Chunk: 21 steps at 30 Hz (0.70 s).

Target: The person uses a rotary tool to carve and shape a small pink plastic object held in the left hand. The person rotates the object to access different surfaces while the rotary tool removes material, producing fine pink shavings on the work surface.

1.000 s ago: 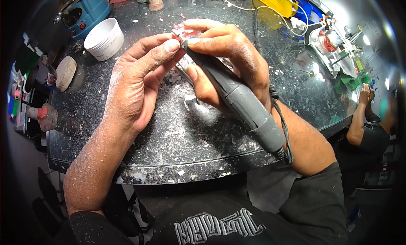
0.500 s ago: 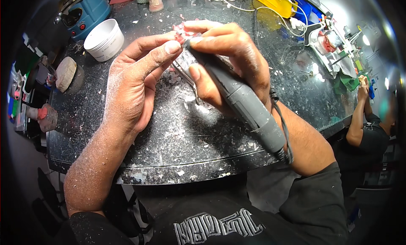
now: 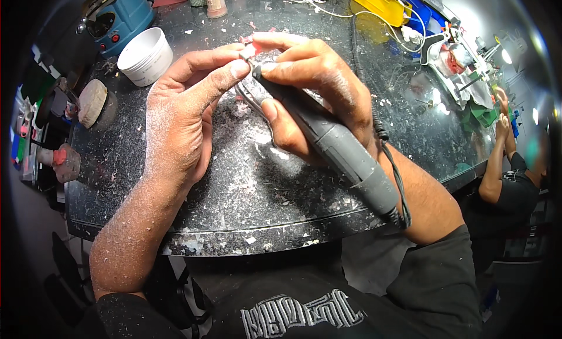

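Observation:
My left hand (image 3: 184,102), dusted with white powder, pinches a small pink piece (image 3: 253,49), which looks like a denture, between thumb and fingertips. Much of that piece is hidden behind my fingers. In my right hand (image 3: 322,84) is a dark grey rotary handpiece (image 3: 342,147), held like a pen and slanting down to the right. Its tip end meets the pink piece near my left thumb; the bit itself is too small to make out. A cord (image 3: 400,193) leaves the handpiece's back end and loops up beside my right wrist.
White dust and shavings cover the dark speckled table (image 3: 263,207). At the left are a white tub (image 3: 145,57), a blue machine (image 3: 117,26) and a round pale block (image 3: 92,102). A yellow bin (image 3: 381,4) and white cable lie far right. Another person (image 3: 506,178) works at the right.
The pink piece has turned slightly between my fingers, and the handpiece has shifted a little to the right at its back end. The other person's hand at the right has risen.

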{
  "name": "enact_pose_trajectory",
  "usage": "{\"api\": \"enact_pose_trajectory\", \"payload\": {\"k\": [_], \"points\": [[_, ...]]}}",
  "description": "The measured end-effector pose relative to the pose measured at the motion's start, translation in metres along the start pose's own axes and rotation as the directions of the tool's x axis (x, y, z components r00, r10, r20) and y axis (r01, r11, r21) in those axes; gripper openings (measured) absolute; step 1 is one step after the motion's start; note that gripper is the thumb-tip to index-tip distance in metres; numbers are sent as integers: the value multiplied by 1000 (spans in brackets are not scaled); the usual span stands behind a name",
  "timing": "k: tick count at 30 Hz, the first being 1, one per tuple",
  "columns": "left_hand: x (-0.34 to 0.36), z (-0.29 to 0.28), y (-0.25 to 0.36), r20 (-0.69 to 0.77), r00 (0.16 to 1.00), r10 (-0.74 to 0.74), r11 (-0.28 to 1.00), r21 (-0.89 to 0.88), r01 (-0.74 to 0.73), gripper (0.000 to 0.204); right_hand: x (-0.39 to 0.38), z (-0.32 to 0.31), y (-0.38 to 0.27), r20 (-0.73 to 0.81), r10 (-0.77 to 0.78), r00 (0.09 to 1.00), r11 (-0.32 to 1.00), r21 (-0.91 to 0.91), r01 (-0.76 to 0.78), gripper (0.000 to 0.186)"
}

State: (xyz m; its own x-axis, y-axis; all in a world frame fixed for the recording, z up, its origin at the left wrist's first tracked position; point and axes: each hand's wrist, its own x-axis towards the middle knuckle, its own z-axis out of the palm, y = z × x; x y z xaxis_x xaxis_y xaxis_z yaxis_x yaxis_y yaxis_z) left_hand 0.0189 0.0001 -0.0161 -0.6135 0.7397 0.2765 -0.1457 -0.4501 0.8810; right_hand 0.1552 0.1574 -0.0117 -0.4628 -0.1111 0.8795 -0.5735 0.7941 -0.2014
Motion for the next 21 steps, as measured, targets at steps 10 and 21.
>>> {"api": "enact_pose_trajectory", "payload": {"k": [10,21], "points": [[1,1,2,46,997,65,997,35,-66,17,3,-4,-2,-16,-17,1000,997,-77,16,38],[4,2,3,40,989,142,982,117,-145,17,2,-4,-4,-26,20,999,998,-52,-21,36]]}}
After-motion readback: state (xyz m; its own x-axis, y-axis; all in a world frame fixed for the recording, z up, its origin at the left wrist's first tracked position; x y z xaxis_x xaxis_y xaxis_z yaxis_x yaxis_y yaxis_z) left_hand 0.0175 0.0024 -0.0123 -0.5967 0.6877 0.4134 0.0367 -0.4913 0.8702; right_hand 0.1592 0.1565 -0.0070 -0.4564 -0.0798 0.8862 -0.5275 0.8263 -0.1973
